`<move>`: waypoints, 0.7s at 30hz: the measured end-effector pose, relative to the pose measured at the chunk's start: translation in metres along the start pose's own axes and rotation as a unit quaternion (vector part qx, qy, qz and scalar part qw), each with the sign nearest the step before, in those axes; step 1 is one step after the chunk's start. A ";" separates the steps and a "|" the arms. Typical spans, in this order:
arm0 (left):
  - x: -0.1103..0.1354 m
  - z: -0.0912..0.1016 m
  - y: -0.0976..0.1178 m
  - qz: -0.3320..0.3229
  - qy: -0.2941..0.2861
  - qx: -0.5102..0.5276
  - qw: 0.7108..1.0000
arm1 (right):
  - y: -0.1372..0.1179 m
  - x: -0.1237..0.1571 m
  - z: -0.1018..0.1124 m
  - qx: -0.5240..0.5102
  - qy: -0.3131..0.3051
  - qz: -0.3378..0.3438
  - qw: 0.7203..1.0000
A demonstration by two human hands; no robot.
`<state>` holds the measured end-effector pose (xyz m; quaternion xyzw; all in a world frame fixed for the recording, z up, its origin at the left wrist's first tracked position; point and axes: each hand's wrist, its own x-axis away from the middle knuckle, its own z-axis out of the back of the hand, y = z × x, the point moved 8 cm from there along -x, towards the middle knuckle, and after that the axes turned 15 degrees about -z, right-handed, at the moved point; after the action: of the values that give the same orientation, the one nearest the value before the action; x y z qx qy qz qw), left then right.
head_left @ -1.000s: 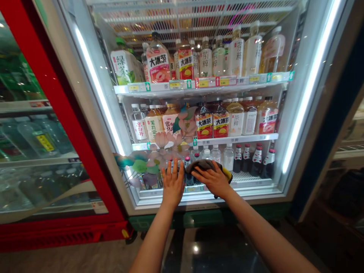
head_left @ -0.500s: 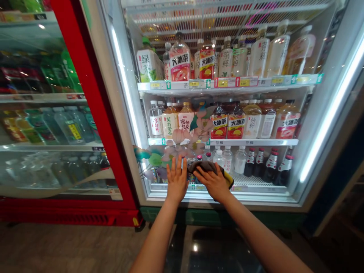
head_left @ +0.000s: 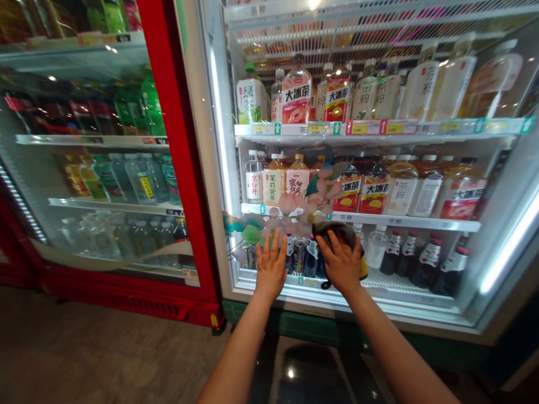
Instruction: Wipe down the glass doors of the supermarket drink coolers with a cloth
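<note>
Since half a second ago the right hand (head_left: 342,262) has slid its cloth (head_left: 334,230) up the glass door (head_left: 484,185), and the fingers now point upward instead of leftward. The cooler also sits further right in view.

Behind the glass stand rows of tea bottles (head_left: 297,96) on white shelves with price strips (head_left: 366,128). On the lowest shelf are cans (head_left: 300,255) and dark bottles with red caps (head_left: 425,258). A flower sticker (head_left: 295,210) lies on the glass just above the left hand and left of the cloth. A red-framed cooler (head_left: 179,168) adjoins on the left.

The dark grey cloth, yellow at its lower right edge, is pinned to the glass under the right hand's palm and bent fingers; its top reaches the middle shelf's edge. The left hand (head_left: 272,268) lies flat on the glass beside it, fingers spread, holding nothing, not touching the cloth.
</note>
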<state>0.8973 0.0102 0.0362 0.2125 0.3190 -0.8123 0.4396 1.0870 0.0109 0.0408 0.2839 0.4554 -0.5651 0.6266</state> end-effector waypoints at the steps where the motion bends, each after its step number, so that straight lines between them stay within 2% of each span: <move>1: 0.001 -0.001 -0.001 0.002 -0.004 0.004 1.000 | -0.012 0.006 -0.006 -0.004 -0.019 0.029 0.999; 3: 0.002 -0.002 -0.003 0.008 -0.009 0.014 1.000 | -0.025 0.024 -0.013 -0.016 -0.056 0.105 0.993; 6: 0.003 0.000 -0.011 0.033 0.001 0.025 0.999 | -0.017 0.045 -0.010 -0.029 -0.088 0.192 0.977; 8: 0.005 0.003 -0.019 0.060 0.014 0.026 0.998 | -0.001 0.035 -0.001 -0.018 -0.066 0.158 0.985; 10: 0.009 0.006 -0.028 0.081 0.022 0.025 0.996 | 0.008 0.007 0.010 -0.011 -0.014 0.067 0.998; 12: 0.013 0.007 -0.035 0.090 0.021 0.027 0.995 | -0.002 -0.022 0.016 -0.017 0.034 -0.015 0.999; 14: 0.017 0.008 -0.041 0.097 0.019 0.027 0.995 | -0.032 -0.040 0.011 -0.027 0.043 -0.039 0.998; 16: 0.023 0.008 -0.046 0.107 0.018 0.025 0.994 | -0.067 -0.042 -0.001 -0.029 0.014 0.002 0.999; 18: 0.028 0.008 -0.051 0.114 0.012 0.024 0.993 | -0.090 -0.026 -0.012 -0.028 -0.023 0.082 0.996; 21: 0.033 0.007 -0.057 0.114 -0.004 0.027 0.993 | -0.092 0.005 -0.013 -0.032 -0.055 0.186 0.980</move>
<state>0.8311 0.0093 0.0392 0.2559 0.2692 -0.7657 0.5251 0.9950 0.0015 0.0453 0.3123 0.3775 -0.4380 0.7537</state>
